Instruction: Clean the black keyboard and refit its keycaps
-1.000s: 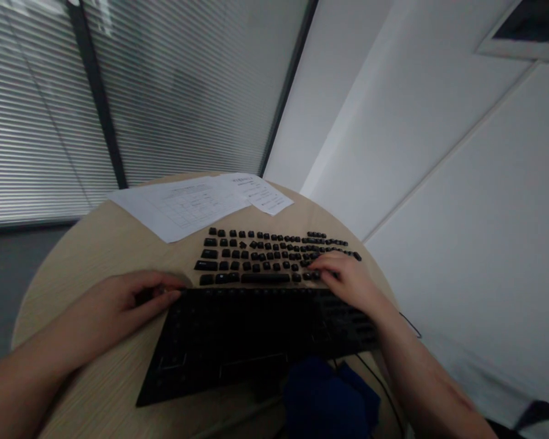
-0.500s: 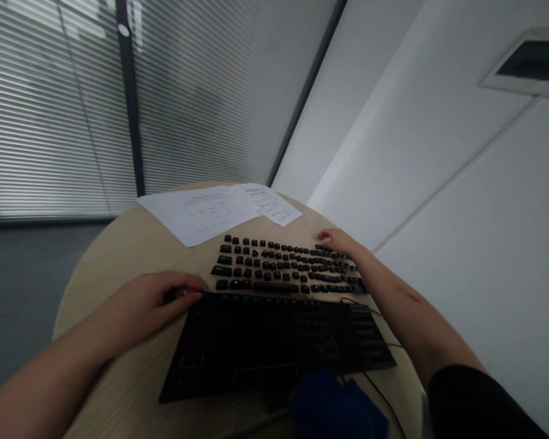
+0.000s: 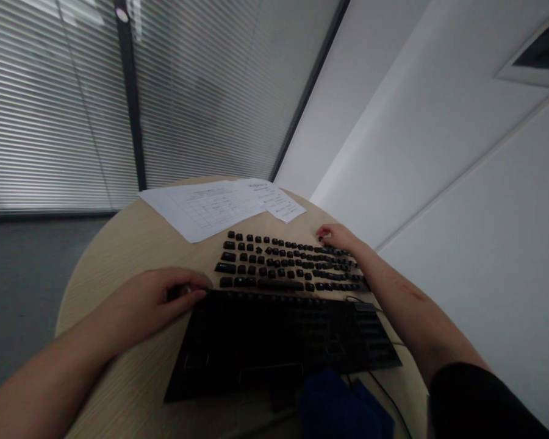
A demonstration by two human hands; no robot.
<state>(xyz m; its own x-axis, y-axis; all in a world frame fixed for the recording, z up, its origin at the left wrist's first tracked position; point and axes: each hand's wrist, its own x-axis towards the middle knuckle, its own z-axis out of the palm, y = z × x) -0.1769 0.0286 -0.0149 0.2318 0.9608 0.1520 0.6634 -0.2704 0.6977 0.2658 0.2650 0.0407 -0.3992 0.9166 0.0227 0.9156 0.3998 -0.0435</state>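
A black keyboard base (image 3: 279,341) with its keycaps taken off lies on a round wooden table (image 3: 119,256). Behind it, several loose black keycaps (image 3: 283,265) are laid out in rows on the table. My left hand (image 3: 150,302) rests at the base's far left corner, thumb and fingers curled against its edge. My right hand (image 3: 336,236) reaches over the keycap rows to their far right end, fingertips down on the caps there. What those fingers pinch is too small to make out.
Two printed paper sheets (image 3: 210,207) lie at the table's far side. A dark blue cloth (image 3: 343,408) sits at the near edge by the keyboard's cable (image 3: 384,396). Window blinds (image 3: 50,103) stand behind the table and a white wall (image 3: 439,152) to the right.
My right hand has moved from the near right rows of keycaps to the far right end. My left hand has stayed at the keyboard's corner. The camera shifted slightly.
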